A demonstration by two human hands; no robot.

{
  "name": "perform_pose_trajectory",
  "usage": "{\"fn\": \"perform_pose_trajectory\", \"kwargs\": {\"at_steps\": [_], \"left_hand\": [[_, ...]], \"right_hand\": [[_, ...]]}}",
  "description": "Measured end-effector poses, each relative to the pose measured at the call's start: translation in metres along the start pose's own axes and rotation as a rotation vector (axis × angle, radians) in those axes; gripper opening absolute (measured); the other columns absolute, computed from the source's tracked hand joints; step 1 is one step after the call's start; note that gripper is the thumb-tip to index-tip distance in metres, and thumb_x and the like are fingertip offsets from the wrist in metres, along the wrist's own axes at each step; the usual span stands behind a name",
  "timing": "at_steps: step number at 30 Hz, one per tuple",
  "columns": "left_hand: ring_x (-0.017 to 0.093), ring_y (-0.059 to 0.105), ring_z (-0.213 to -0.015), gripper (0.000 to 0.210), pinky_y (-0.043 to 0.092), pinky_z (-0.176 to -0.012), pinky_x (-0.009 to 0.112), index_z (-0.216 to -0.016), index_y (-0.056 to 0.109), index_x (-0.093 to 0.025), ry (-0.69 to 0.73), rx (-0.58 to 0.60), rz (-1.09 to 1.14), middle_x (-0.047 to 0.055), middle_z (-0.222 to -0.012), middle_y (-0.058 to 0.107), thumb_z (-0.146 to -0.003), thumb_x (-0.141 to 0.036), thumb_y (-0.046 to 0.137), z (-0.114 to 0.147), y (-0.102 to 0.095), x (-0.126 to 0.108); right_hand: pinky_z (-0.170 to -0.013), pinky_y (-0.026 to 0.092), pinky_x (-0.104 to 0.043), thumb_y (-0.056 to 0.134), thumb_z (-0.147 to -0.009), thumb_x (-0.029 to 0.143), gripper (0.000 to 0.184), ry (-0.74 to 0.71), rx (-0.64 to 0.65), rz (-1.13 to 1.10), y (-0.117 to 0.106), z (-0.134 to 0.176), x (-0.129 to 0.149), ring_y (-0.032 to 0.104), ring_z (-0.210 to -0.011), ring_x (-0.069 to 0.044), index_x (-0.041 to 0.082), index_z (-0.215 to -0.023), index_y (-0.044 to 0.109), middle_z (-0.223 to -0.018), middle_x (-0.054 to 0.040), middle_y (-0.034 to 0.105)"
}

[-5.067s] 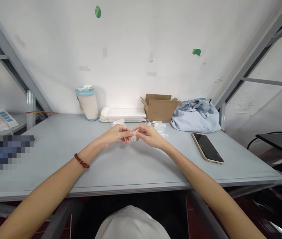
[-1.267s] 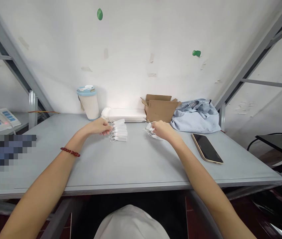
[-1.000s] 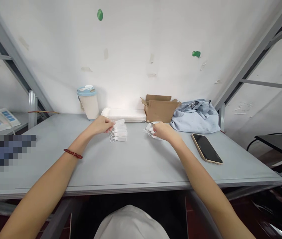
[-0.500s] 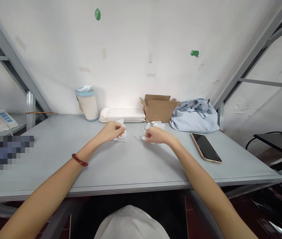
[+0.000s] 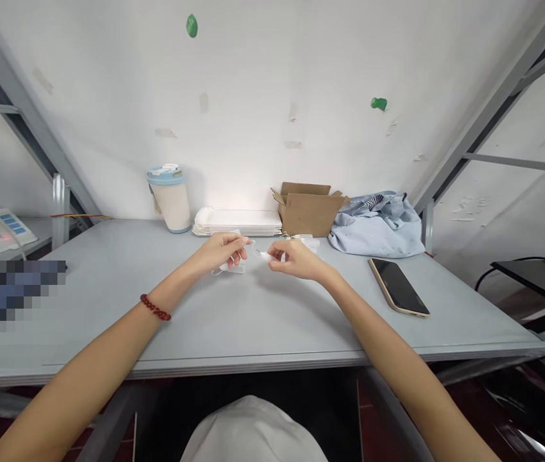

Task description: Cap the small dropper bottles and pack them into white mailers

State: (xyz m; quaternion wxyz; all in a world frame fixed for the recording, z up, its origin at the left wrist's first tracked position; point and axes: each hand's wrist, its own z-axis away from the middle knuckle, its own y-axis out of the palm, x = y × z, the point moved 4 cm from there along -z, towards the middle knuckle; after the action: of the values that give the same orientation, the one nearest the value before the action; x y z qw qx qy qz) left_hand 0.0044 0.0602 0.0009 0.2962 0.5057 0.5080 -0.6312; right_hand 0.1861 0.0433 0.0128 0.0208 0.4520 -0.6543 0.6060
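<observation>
My left hand (image 5: 224,249) is over the middle of the table, thumb and forefinger closed at the tip of a thin white string (image 5: 255,251). The string runs across to a small white tag-like piece (image 5: 265,256), pinched in the fingertips of my right hand (image 5: 295,258). Both hands are a little above the tabletop. Under my left hand lie several small white pieces (image 5: 235,268) with a loop of string, partly covered by the fingers. More white pieces (image 5: 307,242) lie behind my right hand. Their exact kind is too small to make out.
Along the wall stand a cream cup with a blue lid (image 5: 171,200), a stack of white flat trays or boxes (image 5: 246,220), an open cardboard box (image 5: 311,213) and a crumpled light-blue cloth (image 5: 378,228). A phone (image 5: 400,287) lies at the right on the grey table (image 5: 253,321).
My right hand has risen slightly and moved left with the white piece. My left hand has moved right, off the pieces below it, and its fingertips now meet the string.
</observation>
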Motion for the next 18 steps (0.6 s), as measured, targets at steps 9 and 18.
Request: {"fn": "perform_pose_trajectory", "kwargs": {"at_steps": [9, 18], "left_hand": [[0.009, 0.049, -0.056, 0.027, 0.039, -0.050, 0.022, -0.078, 0.063, -0.014, -0.033, 0.027, 0.026, 0.000, -0.068, 0.060, -0.075, -0.041, 0.064, 0.0014, 0.0014, 0.0025], [0.010, 0.049, -0.057, 0.032, 0.037, -0.049, 0.022, -0.074, 0.062, -0.014, -0.039, 0.005, 0.046, 0.001, -0.068, 0.058, -0.080, -0.046, 0.058, 0.0031, 0.0004, 0.0004]], "right_hand": [[-0.063, 0.040, -0.024, 0.058, -0.073, 0.019, 0.009, -0.039, 0.036, -0.010, 0.0041, 0.0017, 0.0045, 0.054, -0.067, -0.011, 0.015, -0.079, 0.063, -0.074, -0.0006, 0.063], [-0.063, 0.039, -0.023, 0.058, -0.073, 0.019, 0.008, -0.057, 0.045, -0.001, 0.0067, 0.0013, 0.0030, 0.052, -0.065, -0.010, 0.015, -0.079, 0.062, -0.072, 0.0002, 0.062]]}}
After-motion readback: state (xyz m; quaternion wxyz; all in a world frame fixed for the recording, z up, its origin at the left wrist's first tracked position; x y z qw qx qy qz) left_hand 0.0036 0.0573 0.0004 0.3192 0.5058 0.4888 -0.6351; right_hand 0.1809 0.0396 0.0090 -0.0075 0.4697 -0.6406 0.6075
